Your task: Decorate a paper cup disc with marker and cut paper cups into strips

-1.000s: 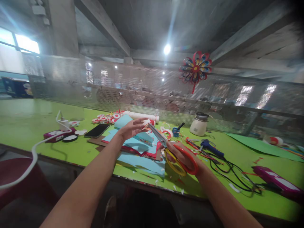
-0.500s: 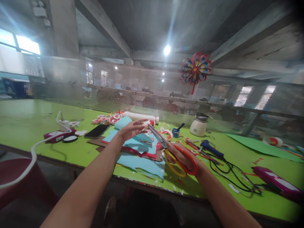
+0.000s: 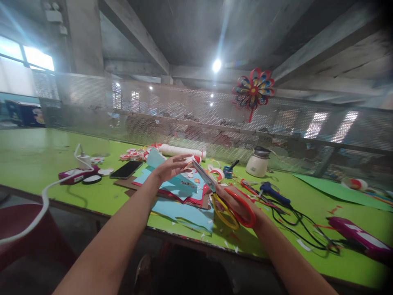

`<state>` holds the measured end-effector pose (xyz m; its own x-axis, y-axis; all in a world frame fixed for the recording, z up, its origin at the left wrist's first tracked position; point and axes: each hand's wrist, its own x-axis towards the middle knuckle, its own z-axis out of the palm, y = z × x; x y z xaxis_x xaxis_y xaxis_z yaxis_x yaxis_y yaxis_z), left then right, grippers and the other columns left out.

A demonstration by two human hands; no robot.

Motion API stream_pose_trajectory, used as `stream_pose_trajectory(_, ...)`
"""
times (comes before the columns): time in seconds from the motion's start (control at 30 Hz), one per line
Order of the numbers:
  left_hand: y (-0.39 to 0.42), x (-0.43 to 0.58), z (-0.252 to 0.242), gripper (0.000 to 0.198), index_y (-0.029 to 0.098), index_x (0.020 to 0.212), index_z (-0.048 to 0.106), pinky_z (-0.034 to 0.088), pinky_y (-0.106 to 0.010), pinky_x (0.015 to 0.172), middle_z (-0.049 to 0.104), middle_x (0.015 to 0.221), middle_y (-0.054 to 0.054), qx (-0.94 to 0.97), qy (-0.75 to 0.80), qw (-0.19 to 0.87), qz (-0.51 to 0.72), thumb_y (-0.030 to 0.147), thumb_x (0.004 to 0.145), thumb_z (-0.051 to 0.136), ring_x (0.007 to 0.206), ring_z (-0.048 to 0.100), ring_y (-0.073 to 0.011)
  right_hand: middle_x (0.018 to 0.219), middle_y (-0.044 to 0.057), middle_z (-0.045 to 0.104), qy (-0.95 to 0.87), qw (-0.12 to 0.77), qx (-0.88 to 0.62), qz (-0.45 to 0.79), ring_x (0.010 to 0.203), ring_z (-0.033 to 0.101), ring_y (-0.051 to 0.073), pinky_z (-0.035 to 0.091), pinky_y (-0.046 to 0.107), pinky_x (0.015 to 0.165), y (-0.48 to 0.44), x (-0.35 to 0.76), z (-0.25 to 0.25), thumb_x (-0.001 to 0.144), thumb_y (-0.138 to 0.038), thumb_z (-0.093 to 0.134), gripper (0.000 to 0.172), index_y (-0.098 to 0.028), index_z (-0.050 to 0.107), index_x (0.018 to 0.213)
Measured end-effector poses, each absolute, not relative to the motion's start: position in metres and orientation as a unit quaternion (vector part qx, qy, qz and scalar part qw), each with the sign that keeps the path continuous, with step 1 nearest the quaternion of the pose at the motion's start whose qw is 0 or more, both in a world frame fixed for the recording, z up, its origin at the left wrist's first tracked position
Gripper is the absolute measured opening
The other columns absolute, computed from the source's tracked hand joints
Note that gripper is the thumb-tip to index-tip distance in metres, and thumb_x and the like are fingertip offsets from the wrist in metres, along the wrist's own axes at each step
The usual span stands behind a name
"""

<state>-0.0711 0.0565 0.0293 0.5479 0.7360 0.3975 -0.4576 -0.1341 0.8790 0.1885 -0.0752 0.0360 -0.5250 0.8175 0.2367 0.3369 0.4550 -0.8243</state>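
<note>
My left hand is closed on a small red and white paper piece at its fingertips. Scissors with one red and one yellow handle are gripped in my right hand, their blades pointing up and left to the paper piece. The blades look nearly closed. Below my left hand lie light blue sheets over red sheets and brown card. Another blue sheet lies nearer the table's front edge.
A phone, a purple power strip and red and white rings are at left. A cream jug, blue glue gun, black cables and a second purple strip stand or lie right. A perforated screen rises behind.
The view has shifted very slightly. The blue paper's raised corner beyond my left hand has moved a little left. Both hands keep almost the same pose.
</note>
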Motion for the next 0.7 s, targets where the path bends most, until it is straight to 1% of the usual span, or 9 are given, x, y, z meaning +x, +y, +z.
stream_pose_trajectory(0.13, 0.057, -0.071, 0.029, 0.051, 0.015, 0.126, 0.06, 0.047, -0.042, 0.099, 0.071, 0.111, -0.013, 0.597, 0.117, 0.646, 0.461, 0.014, 0.077, 0.071, 0.104, 0.067, -0.0232, 0.056, -0.003, 0.045, -0.782, 0.329, -0.362, 0.387, 0.05, 0.042, 0.009, 0.037, 0.025, 0.053, -0.073, 0.189, 0.033, 0.096, -0.062, 0.031, 0.059, -0.019, 0.048, 0.059)
stream_pose_trajectory(0.4, 0.059, -0.072, 0.028, 0.05, 0.017, 0.126, 0.061, 0.047, -0.043, 0.099, 0.071, 0.112, -0.013, 0.603, 0.115, 0.644, 0.456, 0.014, 0.078, 0.071, 0.105, 0.066, -0.0242, 0.051, -0.002, 0.042, -0.779, 0.34, -0.349, 0.395, 0.047, 0.042, 0.01, 0.036, 0.026, 0.052, -0.078, 0.183, 0.038, 0.096, -0.061, 0.03, 0.062, -0.019, 0.048, 0.055)
stream_pose_trajectory(0.47, 0.058, -0.071, 0.028, 0.05, 0.017, 0.126, 0.061, 0.046, -0.043, 0.1, 0.07, 0.114, -0.014, 0.603, 0.114, 0.643, 0.459, 0.014, 0.077, 0.071, 0.108, 0.065, -0.0248, 0.051, -0.003, 0.042, -0.763, 0.354, -0.338, 0.421, 0.048, 0.041, 0.01, 0.037, 0.026, 0.053, -0.077, 0.183, 0.036, 0.096, -0.06, 0.033, 0.057, -0.018, 0.054, 0.063)
stream_pose_trajectory(0.53, 0.057, -0.071, 0.028, 0.049, 0.017, 0.124, 0.062, 0.046, -0.044, 0.1, 0.069, 0.117, -0.014, 0.602, 0.113, 0.64, 0.464, 0.014, 0.076, 0.072, 0.109, 0.064, -0.025, 0.051, -0.004, 0.043, -0.738, 0.362, -0.339, 0.458, 0.048, 0.041, 0.01, 0.036, 0.025, 0.052, -0.075, 0.184, 0.031, 0.096, -0.06, 0.034, 0.052, -0.017, 0.06, 0.08)
stream_pose_trajectory(0.6, 0.055, -0.071, 0.029, 0.049, 0.016, 0.123, 0.063, 0.046, -0.044, 0.1, 0.068, 0.118, -0.014, 0.601, 0.116, 0.637, 0.469, 0.013, 0.076, 0.072, 0.109, 0.064, -0.0247, 0.053, -0.005, 0.045, -0.715, 0.36, -0.35, 0.486, 0.048, 0.041, 0.01, 0.035, 0.024, 0.051, -0.072, 0.186, 0.026, 0.096, -0.061, 0.034, 0.053, -0.016, 0.061, 0.094)
stream_pose_trajectory(0.7, 0.054, -0.071, 0.029, 0.049, 0.016, 0.123, 0.063, 0.047, -0.044, 0.099, 0.07, 0.115, -0.013, 0.602, 0.119, 0.636, 0.468, 0.013, 0.076, 0.072, 0.106, 0.065, -0.0237, 0.056, -0.004, 0.046, -0.702, 0.348, -0.348, 0.514, 0.048, 0.039, 0.009, 0.034, 0.023, 0.05, -0.068, 0.19, 0.022, 0.096, -0.062, 0.031, 0.056, -0.016, 0.062, 0.101)
